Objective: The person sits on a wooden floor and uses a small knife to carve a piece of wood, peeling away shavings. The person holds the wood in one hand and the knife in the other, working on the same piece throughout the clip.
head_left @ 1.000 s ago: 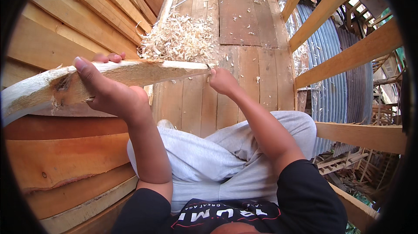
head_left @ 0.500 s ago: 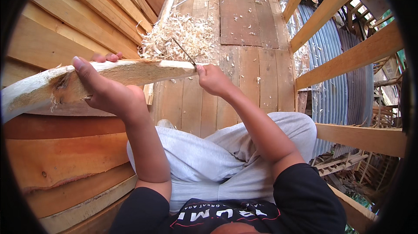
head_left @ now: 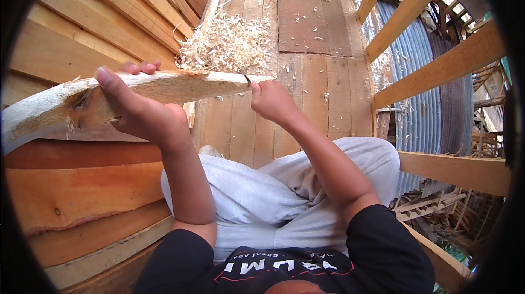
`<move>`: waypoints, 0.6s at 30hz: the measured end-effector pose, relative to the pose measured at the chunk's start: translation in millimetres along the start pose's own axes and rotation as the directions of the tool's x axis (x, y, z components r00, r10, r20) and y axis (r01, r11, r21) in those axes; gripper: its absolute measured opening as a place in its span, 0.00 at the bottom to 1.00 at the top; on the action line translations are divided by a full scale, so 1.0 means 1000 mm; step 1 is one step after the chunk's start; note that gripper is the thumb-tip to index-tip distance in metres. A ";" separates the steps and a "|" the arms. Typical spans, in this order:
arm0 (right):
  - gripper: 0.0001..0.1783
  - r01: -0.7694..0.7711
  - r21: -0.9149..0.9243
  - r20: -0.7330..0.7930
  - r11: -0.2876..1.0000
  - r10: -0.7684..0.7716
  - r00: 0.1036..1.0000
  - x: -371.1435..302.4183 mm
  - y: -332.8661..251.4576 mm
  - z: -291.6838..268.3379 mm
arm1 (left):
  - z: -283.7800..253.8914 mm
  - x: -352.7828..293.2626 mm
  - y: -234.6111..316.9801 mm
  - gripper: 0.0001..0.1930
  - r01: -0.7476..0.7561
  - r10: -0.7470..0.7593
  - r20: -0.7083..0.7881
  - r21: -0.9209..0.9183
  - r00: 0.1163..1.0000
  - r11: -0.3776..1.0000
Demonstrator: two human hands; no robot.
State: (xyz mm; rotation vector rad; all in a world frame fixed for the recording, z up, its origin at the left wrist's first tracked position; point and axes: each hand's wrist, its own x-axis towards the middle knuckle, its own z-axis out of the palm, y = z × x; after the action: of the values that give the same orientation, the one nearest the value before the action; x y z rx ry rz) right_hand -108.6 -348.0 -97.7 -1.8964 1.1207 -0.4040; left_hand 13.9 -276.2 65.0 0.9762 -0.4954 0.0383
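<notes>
A long, curved piece of pale wood [head_left: 191, 87] stretches from the left rim to the middle of the view, tapering at its right end. My left hand [head_left: 146, 112] is wrapped round its middle, with the thumb on the near side and fingertips showing over the top edge. At the tapered end, my right hand [head_left: 272, 100] is closed on a knife [head_left: 247, 79]. Only a short, dark stretch of its blade shows, lying against the wood; the handle is hidden in my fist. Rough, darker wood marks the near face left of my thumb.
Curly wood shavings [head_left: 224, 45] lie heaped on the plank floor [head_left: 314, 103] beyond the wood. Stacked boards [head_left: 87, 190] line the left side. A wooden railing [head_left: 440, 70] runs along the right, with corrugated metal sheets [head_left: 418, 92] beyond it. My legs [head_left: 246, 190] are folded below my hands.
The knife blade, which stuck out well past the far edge of the wood, now shows only a short part. My right hand has shifted slightly to the right.
</notes>
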 end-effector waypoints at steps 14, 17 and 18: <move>0.24 0.106 -0.005 -0.067 0.994 -0.106 0.992 -0.005 -0.025 0.004 | -0.007 0.010 -0.001 0.21 0.013 -0.013 -0.016 0.005 1.000 1.000; 0.23 0.029 -0.068 -0.008 0.997 -0.030 1.000 0.004 -0.010 0.003 | -0.004 0.008 -0.002 0.21 -0.046 0.047 -0.031 0.041 0.998 0.998; 0.23 -0.033 -0.112 0.012 0.993 0.035 0.999 0.013 0.008 0.003 | -0.002 0.009 -0.004 0.21 -0.013 0.015 -0.047 0.036 0.999 0.999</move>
State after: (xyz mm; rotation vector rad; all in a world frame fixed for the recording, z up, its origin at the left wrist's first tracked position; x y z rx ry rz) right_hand -104.0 -359.5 -107.4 -1.9714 1.1868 -0.3139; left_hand 23.7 -278.2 64.4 1.0046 -0.4598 0.0830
